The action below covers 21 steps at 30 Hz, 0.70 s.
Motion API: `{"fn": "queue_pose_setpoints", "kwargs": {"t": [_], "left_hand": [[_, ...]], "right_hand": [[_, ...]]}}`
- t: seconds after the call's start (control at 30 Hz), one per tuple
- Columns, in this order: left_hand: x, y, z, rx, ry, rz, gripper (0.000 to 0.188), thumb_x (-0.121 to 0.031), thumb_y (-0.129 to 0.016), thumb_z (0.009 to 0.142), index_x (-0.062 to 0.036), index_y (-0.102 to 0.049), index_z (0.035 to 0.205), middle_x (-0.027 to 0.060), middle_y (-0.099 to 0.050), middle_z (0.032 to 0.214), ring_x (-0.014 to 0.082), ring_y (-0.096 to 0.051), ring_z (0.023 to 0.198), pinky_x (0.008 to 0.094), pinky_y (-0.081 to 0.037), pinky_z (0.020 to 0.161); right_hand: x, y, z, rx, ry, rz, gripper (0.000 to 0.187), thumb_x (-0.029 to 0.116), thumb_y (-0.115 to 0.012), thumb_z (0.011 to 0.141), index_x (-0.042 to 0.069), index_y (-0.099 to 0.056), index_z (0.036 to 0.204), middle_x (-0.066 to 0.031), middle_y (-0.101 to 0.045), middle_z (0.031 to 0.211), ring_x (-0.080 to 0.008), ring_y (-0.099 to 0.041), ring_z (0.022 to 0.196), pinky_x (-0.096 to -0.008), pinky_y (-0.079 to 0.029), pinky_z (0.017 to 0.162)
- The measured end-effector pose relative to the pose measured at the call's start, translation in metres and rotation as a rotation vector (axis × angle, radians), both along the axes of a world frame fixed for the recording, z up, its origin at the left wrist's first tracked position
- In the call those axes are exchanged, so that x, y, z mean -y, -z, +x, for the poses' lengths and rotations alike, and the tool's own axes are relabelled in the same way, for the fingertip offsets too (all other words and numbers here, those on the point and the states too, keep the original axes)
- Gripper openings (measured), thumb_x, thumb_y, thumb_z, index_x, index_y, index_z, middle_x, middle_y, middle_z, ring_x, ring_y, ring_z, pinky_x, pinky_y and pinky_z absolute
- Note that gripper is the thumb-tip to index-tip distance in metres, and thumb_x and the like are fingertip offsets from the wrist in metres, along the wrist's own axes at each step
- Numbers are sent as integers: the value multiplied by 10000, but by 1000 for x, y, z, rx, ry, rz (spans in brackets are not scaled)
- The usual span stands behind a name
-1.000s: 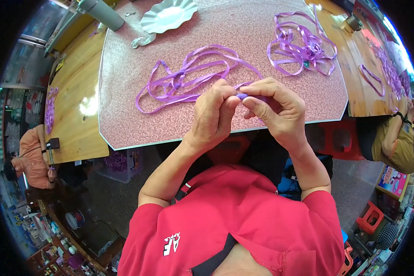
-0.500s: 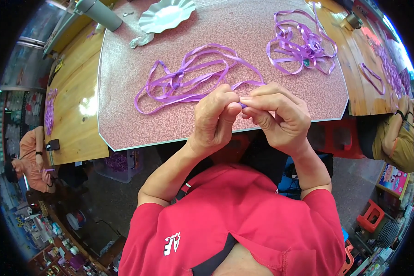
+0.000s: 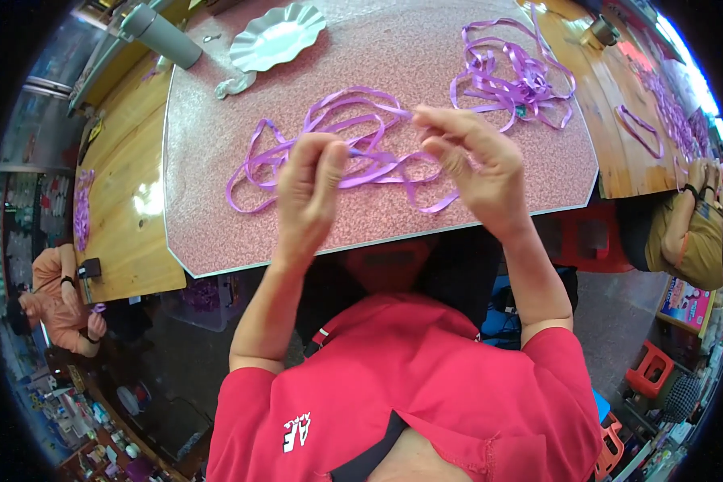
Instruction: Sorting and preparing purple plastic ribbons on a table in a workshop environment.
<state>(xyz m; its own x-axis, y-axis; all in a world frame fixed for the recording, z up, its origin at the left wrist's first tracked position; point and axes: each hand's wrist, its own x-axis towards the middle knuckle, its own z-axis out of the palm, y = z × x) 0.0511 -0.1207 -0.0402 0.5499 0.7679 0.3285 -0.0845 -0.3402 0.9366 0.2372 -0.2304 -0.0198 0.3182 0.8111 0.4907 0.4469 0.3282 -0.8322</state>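
Observation:
Over the pink speckled table, my left hand [image 3: 307, 186] is closed, thumb against fingers, on a bit of purple ribbon [image 3: 341, 179] whose darker end pokes out beside the thumb. My right hand [image 3: 480, 165] is held apart from it, to the right and a little farther out. Its thumb and forefinger come together at another stretch of the same ribbon, and the fingertips are slightly smeared by motion. Loose loops of the ribbon lie on the tabletop beyond and between my hands, and one loop hangs near the right wrist.
A second tangle of purple ribbon [image 3: 530, 80] lies at the far right. A scalloped pale dish [image 3: 277, 38], a crumpled white scrap [image 3: 234, 84] and a grey tumbler [image 3: 162, 38] stand far left. Co-workers sit at wooden side tables [image 3: 124, 209] on both sides.
My hands have drawn apart from where they met at the table's near side: the left moved left, the right slightly up and outward. The near ribbon loops have shifted with them.

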Motion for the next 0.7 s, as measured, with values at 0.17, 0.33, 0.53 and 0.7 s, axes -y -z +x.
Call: {"fn": "queue_pose_setpoints", "kwargs": {"t": [0.17,0.33,0.53,0.7], "left_hand": [[-54,11,-40,-416,-286,510,196,-216,-603,961,-54,-645,1063,96,-573,1049,209,-545,1011,337,-443,883],[-50,15,-35,-426,-341,503,242,-213,-623,931,-67,-643,1123,159,-522,1233,308,-456,1213,418,-366,1029],[-26,21,-2,-388,-208,546,255,-138,-664,883,-76,-638,1129,154,-517,1253,315,-457,1214,438,-357,1037],[-13,8,24,-244,-38,512,204,-84,-663,867,-49,-651,1067,138,-574,1135,307,-524,1107,420,-411,952]], "right_hand": [[5,21,63,-48,250,-19,216,44,-642,924,-2,-670,1134,-38,-673,1017,-96,-610,880,-219,-493,766],[9,31,98,281,392,-266,124,95,-692,888,34,-718,993,-3,-657,875,-53,-534,714,-194,-431,634],[-8,49,86,729,436,-393,114,114,-730,792,40,-707,875,-111,-651,891,-277,-614,884,-388,-478,827],[-14,15,103,-126,396,-296,138,159,-666,910,24,-699,910,-92,-678,931,-194,-645,879,-321,-504,817]]}}
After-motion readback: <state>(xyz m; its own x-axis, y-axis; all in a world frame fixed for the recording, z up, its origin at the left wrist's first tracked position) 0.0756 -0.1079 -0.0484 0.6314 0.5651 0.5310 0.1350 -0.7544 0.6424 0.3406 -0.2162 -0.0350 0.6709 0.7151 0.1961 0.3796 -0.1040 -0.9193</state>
